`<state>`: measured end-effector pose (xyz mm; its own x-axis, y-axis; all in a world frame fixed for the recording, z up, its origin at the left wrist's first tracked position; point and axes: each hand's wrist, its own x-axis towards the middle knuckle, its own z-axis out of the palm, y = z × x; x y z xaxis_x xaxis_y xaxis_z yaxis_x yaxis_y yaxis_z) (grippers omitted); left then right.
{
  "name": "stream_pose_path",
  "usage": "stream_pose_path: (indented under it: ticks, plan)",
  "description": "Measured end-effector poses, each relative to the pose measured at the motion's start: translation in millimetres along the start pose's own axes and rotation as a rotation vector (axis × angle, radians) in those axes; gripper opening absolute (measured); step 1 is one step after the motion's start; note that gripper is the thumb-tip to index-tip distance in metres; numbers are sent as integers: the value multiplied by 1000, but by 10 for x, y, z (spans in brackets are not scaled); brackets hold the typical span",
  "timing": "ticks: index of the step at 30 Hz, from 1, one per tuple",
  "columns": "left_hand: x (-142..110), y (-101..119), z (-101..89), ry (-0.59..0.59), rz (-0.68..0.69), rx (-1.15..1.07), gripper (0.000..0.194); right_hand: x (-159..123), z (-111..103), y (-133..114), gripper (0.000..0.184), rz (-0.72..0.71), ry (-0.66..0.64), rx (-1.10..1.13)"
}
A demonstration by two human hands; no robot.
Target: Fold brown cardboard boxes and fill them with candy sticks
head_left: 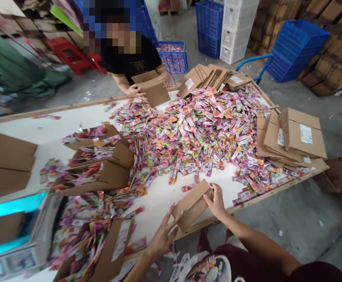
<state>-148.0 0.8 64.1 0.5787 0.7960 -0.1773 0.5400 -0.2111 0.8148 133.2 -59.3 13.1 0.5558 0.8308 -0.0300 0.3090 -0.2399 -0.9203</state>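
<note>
A small brown cardboard box (192,203) is held between my two hands over the near edge of the table, tilted up toward the right. My left hand (164,234) presses against its left end with the fingers stretched along the cardboard. At the other end my right hand (216,200) grips the rim, thumb on the near side. Just beyond the box spreads a large heap of small colourful packets (200,129). To the left stand open cardboard boxes (116,166) filled with such packets, and another filled box (110,248) with a white label is closer to me.
Flattened cartons (301,133) are stacked at the table's right end, with more cartons (215,76) along the far side. Across the table a person (130,58) holds an open carton (155,91). A scale-like machine (15,239) sits at left. Blue crates (296,51) stand behind.
</note>
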Motion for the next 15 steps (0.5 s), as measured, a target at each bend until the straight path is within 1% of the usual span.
stream_pose_path:
  ticks: [2,3,5,6,7,9,11,12,13,15]
  plan:
    - [-16,84,63,56,-90,-92,49,84,-40,-32,51,-6,-119,-61]
    - [13,123,120,107,-154,-136,51,128,-67,-51,53,8,-177,-94]
    - [108,177,257,263,-283,-197,56,221,-115,-88,55,57,-273,-164]
    - [155,187,324,335,-324,-217,61,267,-127,-105,55,86,-305,-202]
    - [194,186,385,371,-342,-231,66,311,-131,-121,54,113,-326,-240]
    - [239,163,483,360,-328,-224,73,382,-115,-151,51,155,-337,-300]
    - [255,138,562,313,-300,-186,72,422,-80,-187,48,173,-325,-335]
    - [265,133,600,314,-301,-163,69,431,-61,-211,47,176,-313,-351]
    - [280,136,641,342,-315,-142,64,435,-40,-241,44,175,-301,-372]
    - [333,171,718,449,-362,-110,51,435,10,-310,38,157,-288,-423]
